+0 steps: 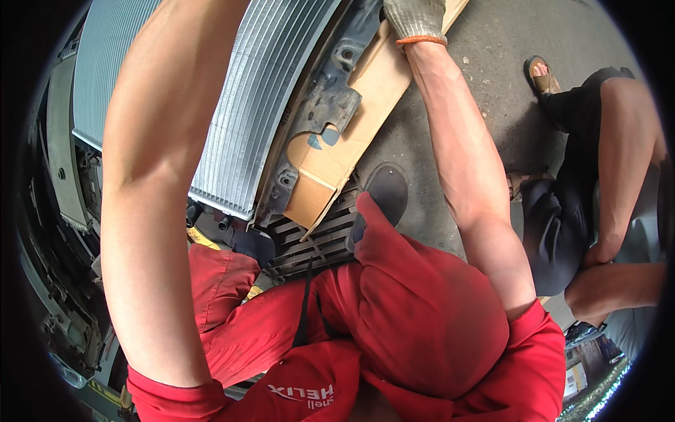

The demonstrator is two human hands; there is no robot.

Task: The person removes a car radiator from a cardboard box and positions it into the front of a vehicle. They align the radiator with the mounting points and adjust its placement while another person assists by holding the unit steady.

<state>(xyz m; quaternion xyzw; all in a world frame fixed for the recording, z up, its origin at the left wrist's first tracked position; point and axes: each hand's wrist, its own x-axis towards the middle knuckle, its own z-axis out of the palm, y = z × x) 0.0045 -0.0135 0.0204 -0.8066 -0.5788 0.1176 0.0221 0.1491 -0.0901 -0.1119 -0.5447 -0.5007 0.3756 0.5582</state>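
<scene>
My left forearm (151, 225) reaches up over a silver finned radiator (249, 91); my left hand is beyond the top edge. My right hand (415, 17), in a grey knit glove with an orange cuff, is at the top of the dark, dirty bracket (327, 105) and the cardboard (369, 119) beside it; its fingertips are hidden. The bracket, with several holes, runs along the radiator's right side, over the cardboard. A lighter blue finned panel (105, 77) lies at the left, partly behind my arm.
Another person sits at the right, a bare arm (626, 155) and a sandalled foot (545, 74) showing. My red-clad legs (429, 316) are folded below the radiator, beside a metal floor grate (295, 246). Car body parts (70, 183) line the left edge. Concrete floor (478, 56) lies at upper right.
</scene>
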